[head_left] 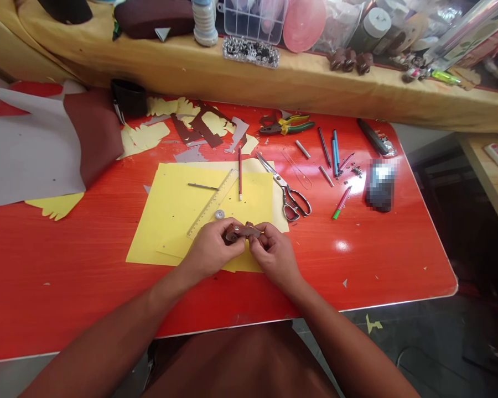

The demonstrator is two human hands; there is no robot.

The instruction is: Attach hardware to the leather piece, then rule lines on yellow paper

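Observation:
Between my two hands is a small brown leather-like piece (244, 231) with a shiny metal stud on it. My left hand (211, 246) pinches its left end with thumb and fingers. At the other end, my right hand (274, 251) grips it with bent fingers. Both hands hover above yellow sheets (166, 210). Just beyond my left hand are a small round grey disc (219, 214) and a clear ruler (209, 207). A dark red pencil (239, 174) and a thin dark rod (202, 186) also lie on the sheets. The hidden underside of the piece cannot be made out.
Scissors (284, 190) rest at the sheets' right edge, with pliers (286, 125) farther back. Pens (335, 152) and a blurred dark object (379, 187) lie right on the red table (87, 276). Scraps (209, 127) and a grey-and-brown sheet (33, 149) lie left.

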